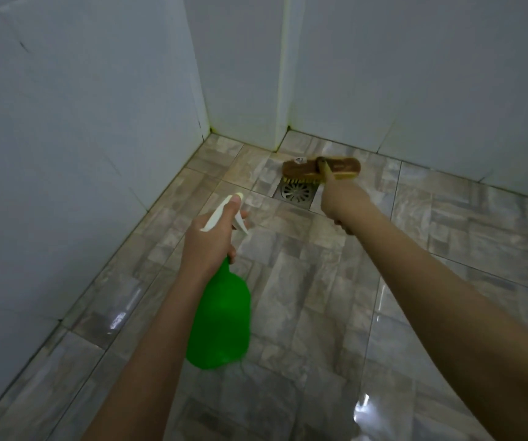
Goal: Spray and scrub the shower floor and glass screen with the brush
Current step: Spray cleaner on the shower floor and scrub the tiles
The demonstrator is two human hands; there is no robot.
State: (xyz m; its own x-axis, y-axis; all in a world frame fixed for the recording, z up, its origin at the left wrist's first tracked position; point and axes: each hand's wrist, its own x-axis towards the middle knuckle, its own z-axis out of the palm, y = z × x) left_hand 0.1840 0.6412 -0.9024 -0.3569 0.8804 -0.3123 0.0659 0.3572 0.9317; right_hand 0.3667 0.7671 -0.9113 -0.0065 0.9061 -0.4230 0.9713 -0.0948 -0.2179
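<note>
My left hand (208, 246) grips the neck of a green spray bottle (221, 323) with a white trigger head, its nozzle pointing forward over the floor. My right hand (339, 202) grips the handle of a brown scrubbing brush (321, 168). The yellow bristles of the brush press on the grey tiled shower floor (304, 297), just behind the round metal drain (296, 192). No glass screen shows in this view.
White tiled walls (81, 154) close in the floor on the left and at the back, meeting in a corner behind the brush. Greenish grime runs along the corner joints. The floor tiles look wet and shiny towards me.
</note>
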